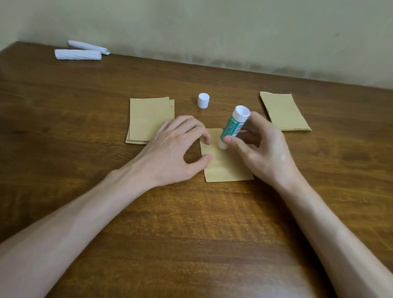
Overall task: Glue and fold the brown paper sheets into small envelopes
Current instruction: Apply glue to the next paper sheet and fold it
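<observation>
Worktop: brown wood grain, set against a pale wall.
Sheet in work: one brown paper sheet lying flat at centre, between both hands.
Left hand: palm down, fingers spread and pressing the sheet's left edge; thumb tip on the paper. Nothing gripped.
Right hand: fingers curled closed around a glue stick, thumb across the lower barrel.
Glue stick: green and white, tilted, lower end touching the sheet near its upper left part; uncapped.
Cap: white, standing on the worktop just beyond the hands, apart from the stick.
Left stack: brown sheets, partly covered by the left hand.
Right stack: brown sheets, well apart from the right hand.
Far left corner: two white folded paper bundles, side by side.
</observation>
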